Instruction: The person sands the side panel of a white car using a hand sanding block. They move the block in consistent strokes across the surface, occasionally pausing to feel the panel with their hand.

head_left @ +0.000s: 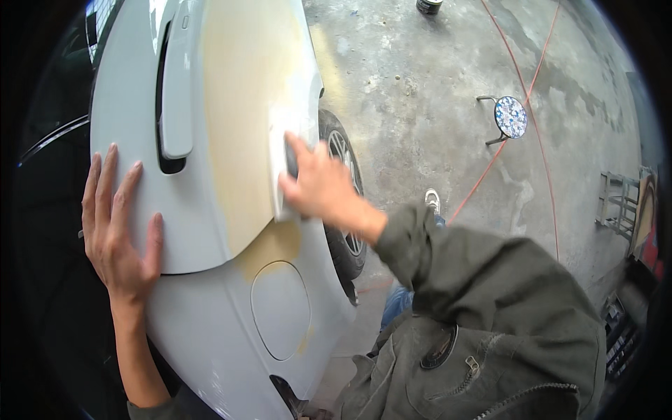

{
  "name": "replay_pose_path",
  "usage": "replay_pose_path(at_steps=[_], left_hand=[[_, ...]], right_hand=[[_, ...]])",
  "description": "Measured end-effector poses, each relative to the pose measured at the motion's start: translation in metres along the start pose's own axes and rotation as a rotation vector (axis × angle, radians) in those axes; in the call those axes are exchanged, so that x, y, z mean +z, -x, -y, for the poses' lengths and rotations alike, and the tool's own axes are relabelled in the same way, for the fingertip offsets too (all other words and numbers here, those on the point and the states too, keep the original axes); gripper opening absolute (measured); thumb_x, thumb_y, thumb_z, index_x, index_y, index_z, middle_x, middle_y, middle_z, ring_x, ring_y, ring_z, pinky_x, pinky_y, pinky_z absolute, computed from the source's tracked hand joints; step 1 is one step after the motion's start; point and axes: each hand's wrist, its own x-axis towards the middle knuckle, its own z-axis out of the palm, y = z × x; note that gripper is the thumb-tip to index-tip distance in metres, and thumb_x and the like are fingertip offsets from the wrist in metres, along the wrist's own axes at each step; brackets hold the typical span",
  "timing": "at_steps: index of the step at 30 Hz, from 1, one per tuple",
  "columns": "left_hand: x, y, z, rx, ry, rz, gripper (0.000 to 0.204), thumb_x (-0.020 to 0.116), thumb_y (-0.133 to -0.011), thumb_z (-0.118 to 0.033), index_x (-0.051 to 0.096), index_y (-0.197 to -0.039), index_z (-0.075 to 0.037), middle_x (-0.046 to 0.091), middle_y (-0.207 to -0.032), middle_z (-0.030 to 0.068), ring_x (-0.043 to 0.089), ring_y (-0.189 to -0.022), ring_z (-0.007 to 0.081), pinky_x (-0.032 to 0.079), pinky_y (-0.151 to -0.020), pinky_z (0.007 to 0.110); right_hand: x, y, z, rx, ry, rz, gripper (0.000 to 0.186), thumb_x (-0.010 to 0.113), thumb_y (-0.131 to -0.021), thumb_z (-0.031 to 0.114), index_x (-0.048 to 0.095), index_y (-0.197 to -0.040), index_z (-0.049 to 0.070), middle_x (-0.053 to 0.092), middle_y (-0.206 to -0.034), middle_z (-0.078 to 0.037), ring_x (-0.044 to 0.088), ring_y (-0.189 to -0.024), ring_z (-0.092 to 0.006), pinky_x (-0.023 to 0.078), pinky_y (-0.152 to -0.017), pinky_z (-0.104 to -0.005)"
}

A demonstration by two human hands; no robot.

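Observation:
A light grey car door (129, 115) carries a broad yellowish, filler-like patch (241, 91) along its outer side. My right hand (323, 183) grips a long white sanding block (278, 192) with a dark grip. The block rests against the patch near the door's rear edge, index finger stretched along it. My left hand (120, 245) lies with fingers spread on the door beside the dark window, holding nothing. Between the hands and farther up is the door handle (176, 119). Nearer me, the rear panel (203, 322) has a rounded fuel flap (280, 311) and more yellowish spots.
Right of the body is a wheel (348, 241), partly hidden by my right arm. A small round stool (511, 117) stands on the concrete floor, where red hoses (540, 157) cross. A dark can (428, 5) is at the far edge, and a metal rack (617, 199) stands at right.

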Motion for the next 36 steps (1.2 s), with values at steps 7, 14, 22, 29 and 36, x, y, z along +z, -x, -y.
replay_pose_path(at_steps=[7, 14, 22, 29, 36], left_hand=[[-0.007, -0.013, -0.004, 0.005, 0.034, -0.040, 0.055, 0.063, -0.079, -0.016, 0.065, -0.134, -0.009, 0.049, -0.154, 0.0114, 0.040, -0.147, 0.0322, 0.034, -0.120, 0.044], [-0.002, 0.000, 0.001, -0.019, 0.024, 0.034, 0.054, 0.059, -0.085, -0.020, 0.062, -0.137, -0.007, 0.047, -0.156, 0.0139, 0.037, -0.148, 0.0335, 0.031, -0.121, 0.047], [-0.007, -0.014, -0.003, -0.005, 0.052, -0.011, 0.058, 0.062, -0.077, -0.017, 0.064, -0.135, -0.007, 0.048, -0.154, 0.0157, 0.038, -0.147, 0.0369, 0.034, -0.119, 0.050], [-0.001, -0.005, -0.003, -0.057, 0.084, 0.063, 0.060, 0.061, -0.077, -0.021, 0.063, -0.135, -0.005, 0.048, -0.154, 0.0185, 0.038, -0.147, 0.0402, 0.032, -0.118, 0.052], [-0.023, -0.005, 0.000, 0.026, -0.021, 0.111, 0.057, 0.050, -0.094, -0.026, 0.052, -0.144, -0.001, 0.040, -0.158, 0.0224, 0.031, -0.149, 0.0442, 0.025, -0.120, 0.054]], right_hand=[[-0.027, -0.089, -0.039, 0.101, 0.014, -0.120, 0.068, 0.055, -0.089, 0.035, 0.041, -0.153, 0.017, 0.060, -0.120, -0.029, 0.064, -0.107, -0.0431, 0.051, -0.095, -0.0512], [-0.007, 0.011, 0.011, -0.079, -0.109, 0.073, 0.075, 0.061, -0.089, 0.039, 0.035, -0.155, 0.013, 0.049, -0.127, -0.039, 0.065, -0.101, -0.0496, 0.053, -0.089, -0.0567], [-0.052, -0.129, -0.027, 0.179, -0.063, -0.026, 0.070, 0.059, -0.088, 0.033, 0.042, -0.152, 0.012, 0.068, -0.120, -0.023, 0.066, -0.113, -0.0382, 0.051, -0.099, -0.0464], [-0.020, -0.030, 0.006, -0.048, -0.098, 0.043, 0.076, 0.059, -0.089, 0.037, 0.033, -0.156, 0.014, 0.055, -0.118, -0.035, 0.065, -0.099, -0.0513, 0.053, -0.088, -0.0542], [-0.047, -0.183, -0.051, 0.143, -0.116, 0.021, 0.074, 0.057, -0.090, 0.031, 0.031, -0.155, 0.009, 0.063, -0.120, -0.030, 0.064, -0.108, -0.0450, 0.052, -0.092, -0.0525]])
